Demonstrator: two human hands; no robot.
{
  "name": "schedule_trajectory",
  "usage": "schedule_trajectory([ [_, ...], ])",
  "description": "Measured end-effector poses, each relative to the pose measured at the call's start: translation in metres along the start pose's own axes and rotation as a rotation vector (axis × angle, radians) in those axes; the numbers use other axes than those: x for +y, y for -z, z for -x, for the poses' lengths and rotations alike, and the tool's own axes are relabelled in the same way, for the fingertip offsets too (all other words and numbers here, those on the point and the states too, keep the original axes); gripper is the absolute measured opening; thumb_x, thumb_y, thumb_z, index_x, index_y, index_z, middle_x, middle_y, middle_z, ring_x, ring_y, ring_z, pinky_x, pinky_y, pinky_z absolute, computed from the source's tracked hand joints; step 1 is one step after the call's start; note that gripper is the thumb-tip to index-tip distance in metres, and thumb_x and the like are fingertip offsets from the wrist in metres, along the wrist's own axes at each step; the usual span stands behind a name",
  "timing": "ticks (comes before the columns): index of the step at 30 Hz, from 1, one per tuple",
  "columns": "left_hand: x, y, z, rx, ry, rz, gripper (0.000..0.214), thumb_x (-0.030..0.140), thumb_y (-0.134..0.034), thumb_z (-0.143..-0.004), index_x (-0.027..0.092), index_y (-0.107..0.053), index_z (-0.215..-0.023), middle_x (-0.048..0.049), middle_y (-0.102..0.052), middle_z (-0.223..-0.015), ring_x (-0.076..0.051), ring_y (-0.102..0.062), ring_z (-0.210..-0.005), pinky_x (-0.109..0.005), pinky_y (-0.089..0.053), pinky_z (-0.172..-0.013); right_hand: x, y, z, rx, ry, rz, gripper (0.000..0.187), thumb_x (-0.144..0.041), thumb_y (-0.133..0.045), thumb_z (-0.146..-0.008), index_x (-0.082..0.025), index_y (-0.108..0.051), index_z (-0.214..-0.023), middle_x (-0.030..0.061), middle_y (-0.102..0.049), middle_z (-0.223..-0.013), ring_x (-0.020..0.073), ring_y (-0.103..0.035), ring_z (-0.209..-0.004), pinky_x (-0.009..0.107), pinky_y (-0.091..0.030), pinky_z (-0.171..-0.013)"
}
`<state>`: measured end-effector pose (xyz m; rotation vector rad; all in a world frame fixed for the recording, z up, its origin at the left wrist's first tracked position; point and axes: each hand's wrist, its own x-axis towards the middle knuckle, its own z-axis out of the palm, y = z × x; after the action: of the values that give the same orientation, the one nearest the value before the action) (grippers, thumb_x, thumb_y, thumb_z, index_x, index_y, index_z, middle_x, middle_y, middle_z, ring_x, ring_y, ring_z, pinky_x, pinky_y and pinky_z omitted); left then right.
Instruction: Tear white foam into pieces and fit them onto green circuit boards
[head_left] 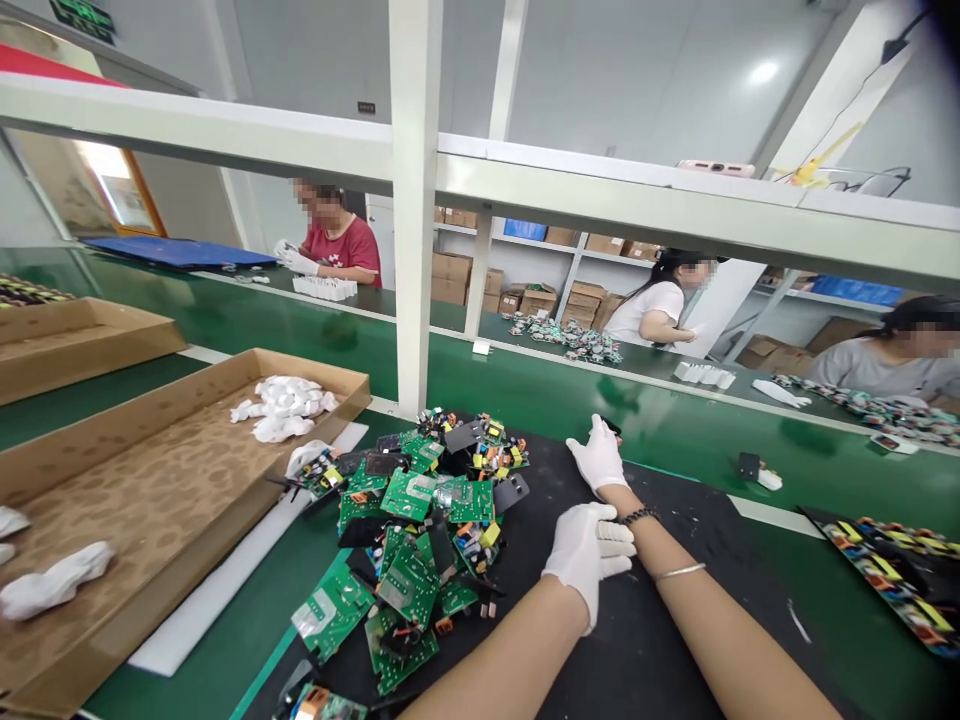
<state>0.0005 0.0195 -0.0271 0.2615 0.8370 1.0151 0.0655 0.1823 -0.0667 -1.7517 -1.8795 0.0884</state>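
Observation:
My right hand [600, 458], in a white glove, reaches out over the far edge of the black mat [675, 560] toward the green belt. Its thumb is spread away from its fingers. A small dark part [615, 429] shows just beyond these fingers; whether they touch it I cannot tell. Nearer to me is my left hand [585, 552], also gloved, its fingers loosely apart and nothing visible in them. Left of both hands lies a heap of green circuit boards [411, 495] with black casings and yellow and orange components.
Left of the heap stands a cardboard tray [172, 480] with white gloves [289, 402] in it. A white post [415, 220] rises behind the boards. On the belt [525, 390] lies a black part [750, 466]. More boards [892, 570] sit at right. Several people work across the belt.

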Motion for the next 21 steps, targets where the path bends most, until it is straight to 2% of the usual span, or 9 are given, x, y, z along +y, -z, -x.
schedule_trajectory([
  [8,-0.003,0.009,-0.007,-0.09,0.032,0.056,0.015,0.025,-0.056,-0.068,0.013,-0.058,-0.078,-0.0058,-0.063,-0.061,-0.015,-0.057,-0.051,-0.028,-0.043,-0.059,0.0,-0.002,0.001,-0.028,0.036,0.077,0.066,-0.041,-0.05,-0.077,-0.008,-0.038,-0.133,0.0188,-0.042,-0.135,0.0313,-0.034,-0.127,0.04,-0.03,-0.102],
  [12,-0.014,0.017,-0.01,-0.163,0.057,0.081,0.02,0.022,-0.051,-0.066,0.01,-0.062,-0.078,-0.011,-0.064,-0.067,-0.019,-0.061,-0.055,-0.037,-0.044,-0.071,0.003,-0.001,0.002,-0.051,0.061,0.078,0.068,-0.042,-0.048,-0.077,-0.004,-0.038,-0.132,0.0206,-0.048,-0.128,0.033,-0.042,-0.121,0.042,-0.034,-0.1],
  [15,-0.026,0.022,-0.022,-0.327,0.052,0.095,0.027,0.021,-0.052,-0.06,0.011,-0.064,-0.081,-0.0118,-0.067,-0.076,-0.023,-0.063,-0.068,-0.048,-0.034,-0.092,0.003,-0.002,0.003,-0.063,0.045,0.081,0.074,-0.047,-0.046,-0.077,-0.002,-0.033,-0.134,0.0236,-0.05,-0.122,0.037,-0.046,-0.115,0.046,-0.04,-0.092],
  [17,-0.03,0.022,-0.031,-0.316,0.103,0.055,0.029,0.02,-0.049,-0.055,0.012,-0.065,-0.078,-0.015,-0.067,-0.091,-0.029,-0.062,-0.093,-0.053,-0.026,-0.099,0.001,-0.003,0.004,-0.071,0.032,0.088,0.075,-0.05,-0.044,-0.078,-0.002,-0.032,-0.135,0.0243,-0.051,-0.121,0.0385,-0.047,-0.114,0.047,-0.041,-0.09],
  [19,-0.031,0.02,-0.038,-0.258,0.198,-0.02,0.027,0.02,-0.047,-0.052,0.014,-0.064,-0.071,-0.0163,-0.063,-0.11,-0.035,-0.048,-0.117,-0.055,-0.018,-0.103,-0.002,-0.005,0.006,-0.075,0.032,0.097,0.074,-0.051,-0.041,-0.079,-0.003,-0.032,-0.135,0.0241,-0.05,-0.123,0.0385,-0.046,-0.115,0.047,-0.041,-0.091],
  [21,-0.029,0.017,-0.041,-0.238,0.265,-0.084,0.024,0.022,-0.046,-0.051,0.016,-0.063,-0.067,-0.0147,-0.059,-0.12,-0.037,-0.036,-0.127,-0.056,-0.011,-0.105,-0.005,-0.006,0.007,-0.075,0.042,0.107,0.072,-0.05,-0.039,-0.08,-0.004,-0.033,-0.135,0.0236,-0.048,-0.126,0.038,-0.045,-0.117,0.047,-0.041,-0.092],
])
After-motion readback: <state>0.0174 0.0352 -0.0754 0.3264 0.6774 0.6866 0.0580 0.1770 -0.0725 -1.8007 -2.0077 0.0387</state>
